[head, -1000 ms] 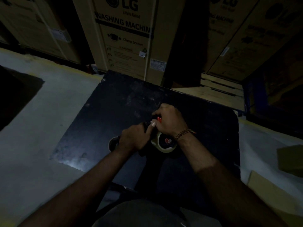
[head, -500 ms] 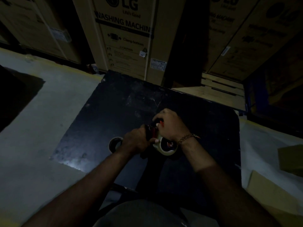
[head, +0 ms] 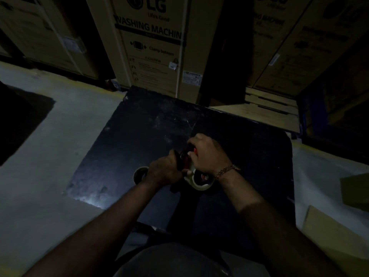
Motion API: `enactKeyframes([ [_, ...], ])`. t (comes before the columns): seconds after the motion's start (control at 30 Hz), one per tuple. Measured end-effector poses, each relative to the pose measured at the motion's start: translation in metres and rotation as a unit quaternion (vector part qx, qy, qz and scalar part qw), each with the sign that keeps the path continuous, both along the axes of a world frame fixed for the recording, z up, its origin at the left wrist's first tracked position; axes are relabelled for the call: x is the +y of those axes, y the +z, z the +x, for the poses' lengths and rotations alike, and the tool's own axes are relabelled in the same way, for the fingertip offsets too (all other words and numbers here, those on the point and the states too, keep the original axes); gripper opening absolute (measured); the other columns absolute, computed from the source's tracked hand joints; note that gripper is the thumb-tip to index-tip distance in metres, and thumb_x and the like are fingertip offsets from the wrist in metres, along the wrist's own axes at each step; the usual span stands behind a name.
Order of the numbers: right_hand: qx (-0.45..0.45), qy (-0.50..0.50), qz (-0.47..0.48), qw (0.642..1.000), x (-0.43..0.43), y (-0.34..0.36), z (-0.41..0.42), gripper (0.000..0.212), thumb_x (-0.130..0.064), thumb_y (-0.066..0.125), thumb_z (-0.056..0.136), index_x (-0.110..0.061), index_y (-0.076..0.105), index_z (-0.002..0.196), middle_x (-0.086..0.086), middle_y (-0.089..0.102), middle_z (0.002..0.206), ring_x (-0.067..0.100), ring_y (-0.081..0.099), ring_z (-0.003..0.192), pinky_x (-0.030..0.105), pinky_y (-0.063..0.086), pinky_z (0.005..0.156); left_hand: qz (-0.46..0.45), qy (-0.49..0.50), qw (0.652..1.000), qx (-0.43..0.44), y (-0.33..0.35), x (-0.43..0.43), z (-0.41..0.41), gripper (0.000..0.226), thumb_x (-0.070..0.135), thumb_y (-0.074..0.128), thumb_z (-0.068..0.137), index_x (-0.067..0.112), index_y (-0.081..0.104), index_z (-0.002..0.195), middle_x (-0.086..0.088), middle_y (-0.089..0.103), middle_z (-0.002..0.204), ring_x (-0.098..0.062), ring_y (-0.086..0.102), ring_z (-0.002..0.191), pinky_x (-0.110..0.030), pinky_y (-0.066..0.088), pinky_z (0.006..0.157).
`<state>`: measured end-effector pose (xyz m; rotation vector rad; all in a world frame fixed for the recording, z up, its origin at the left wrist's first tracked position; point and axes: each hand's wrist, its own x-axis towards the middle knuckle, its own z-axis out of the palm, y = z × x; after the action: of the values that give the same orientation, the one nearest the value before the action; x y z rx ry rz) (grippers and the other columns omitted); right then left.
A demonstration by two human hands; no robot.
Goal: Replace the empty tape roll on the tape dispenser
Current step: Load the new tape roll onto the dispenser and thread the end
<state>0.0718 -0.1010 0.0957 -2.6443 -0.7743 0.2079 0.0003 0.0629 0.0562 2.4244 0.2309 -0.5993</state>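
Note:
A red and black tape dispenser (head: 184,159) sits between both hands over a black table (head: 139,136). A pale tape roll (head: 199,183) is mounted on its hub, under my right wrist. My left hand (head: 165,171) grips the dispenser's dark handle from the left. My right hand (head: 207,151) is closed over the dispenser's front part, where a bit of red shows. An empty cardboard tape core (head: 140,173) lies flat on the table, half hidden behind my left hand. The scene is very dark.
Large cardboard washing machine boxes (head: 151,47) stand right behind the table. A wooden pallet (head: 267,112) is at the back right. Flat cardboard pieces (head: 329,230) lie on the floor at the right. Grey floor (head: 50,156) spreads to the left.
Both hands and the dispenser have shifted slightly toward me and to the right. The empty core behind my left hand shows more. The dispenser's dark handle now shows between the hands.

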Motion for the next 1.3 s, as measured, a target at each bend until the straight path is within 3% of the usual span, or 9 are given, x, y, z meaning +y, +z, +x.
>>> enactKeyframes([
  [0.13,-0.059,-0.023,0.024,0.998,0.0,-0.013,-0.016,0.039,-0.027,0.066,0.088,-0.013,0.059,0.124,0.008,0.064,0.109,0.029,0.066,0.092,0.042,0.058,0.076,-0.03,0.017,0.999,0.03,0.004,0.001,0.007,0.086,0.062,0.08,0.074,0.016,0.04,0.134,-0.009,0.062,0.131,-0.028,0.062,0.116,-0.043,0.053,0.097],
  [0.27,-0.102,-0.046,0.053,0.992,-0.006,-0.021,-0.026,0.032,-0.029,0.065,0.089,-0.011,0.059,0.115,0.008,0.064,0.1,0.027,0.063,0.086,0.039,0.055,0.069,-0.065,0.003,0.995,0.078,0.011,0.007,0.011,0.092,0.065,0.084,0.062,0.024,0.038,0.13,-0.002,0.063,0.117,-0.02,0.066,0.097,-0.04,0.062,0.076],
  [0.5,-0.074,-0.134,0.111,0.982,-0.002,-0.028,-0.038,0.039,-0.028,0.064,0.089,-0.014,0.056,0.125,0.005,0.06,0.117,0.024,0.058,0.106,0.045,0.052,0.09,-0.129,0.028,0.985,0.113,0.017,0.002,0.013,0.086,0.051,0.081,0.053,0.03,0.043,0.128,-0.006,0.07,0.098,-0.022,0.072,0.077,-0.037,0.062,0.061],
  [0.63,-0.093,-0.12,0.058,0.987,-0.008,-0.03,-0.037,0.03,-0.036,0.061,0.091,-0.015,0.059,0.112,0.005,0.054,0.11,0.025,0.057,0.097,0.043,0.054,0.079,-0.141,-0.017,0.984,0.108,0.013,0.002,0.015,0.116,0.049,0.087,0.067,0.047,0.015,0.158,0.002,0.056,0.142,-0.02,0.072,0.092,-0.026,0.054,0.052],
  [0.73,-0.104,-0.127,0.046,0.985,-0.01,-0.033,-0.039,0.026,-0.037,0.062,0.09,-0.014,0.057,0.103,0.005,0.054,0.104,0.025,0.057,0.092,0.043,0.053,0.074,-0.142,-0.059,0.983,0.095,0.014,-0.001,0.015,0.104,0.039,0.084,0.08,0.039,0.018,0.16,0.004,0.05,0.15,-0.015,0.066,0.092,-0.021,0.05,0.055],
  [0.83,-0.099,-0.135,0.038,0.985,-0.011,-0.036,-0.04,0.027,-0.039,0.062,0.09,-0.015,0.055,0.101,0.005,0.054,0.103,0.025,0.057,0.09,0.042,0.053,0.071,-0.134,-0.065,0.985,0.087,0.01,-0.003,0.014,0.094,0.046,0.084,0.078,0.038,0.027,0.152,-0.003,0.062,0.135,-0.02,0.068,0.094,-0.022,0.051,0.054],
  [0.93,-0.09,-0.139,0.036,0.985,-0.013,-0.036,-0.039,0.03,-0.041,0.063,0.089,-0.015,0.056,0.101,0.005,0.055,0.103,0.025,0.059,0.088,0.042,0.054,0.068,-0.142,-0.049,0.986,0.077,0.005,-0.004,0.011,0.086,0.046,0.085,0.075,0.04,0.026,0.137,-0.006,0.066,0.101,-0.016,0.061,0.068,-0.026,0.049,0.045],
  [1.17,-0.043,-0.182,0.108,0.977,-0.02,-0.033,-0.034,0.04,-0.049,0.068,0.089,-0.01,0.062,0.084,0.003,0.055,0.118,0.018,0.062,0.09,0.033,0.054,0.074,-0.133,-0.059,0.988,0.046,0.001,-0.002,0.007,0.08,0.045,0.089,0.07,0.031,0.033,0.125,0.002,0.061,0.085,-0.022,0.065,0.072,-0.027,0.043,0.049],
  [1.3,0.051,-0.173,0.115,0.977,-0.029,-0.025,-0.024,0.036,-0.047,0.063,0.095,-0.016,0.066,0.078,-0.002,0.062,0.091,0.013,0.062,0.079,0.032,0.051,0.068,-0.117,-0.076,0.989,0.045,-0.002,-0.001,0.003,0.08,0.055,0.087,0.07,0.03,0.032,0.123,0.004,0.06,0.084,-0.009,0.054,0.062,-0.025,0.042,0.05],
])
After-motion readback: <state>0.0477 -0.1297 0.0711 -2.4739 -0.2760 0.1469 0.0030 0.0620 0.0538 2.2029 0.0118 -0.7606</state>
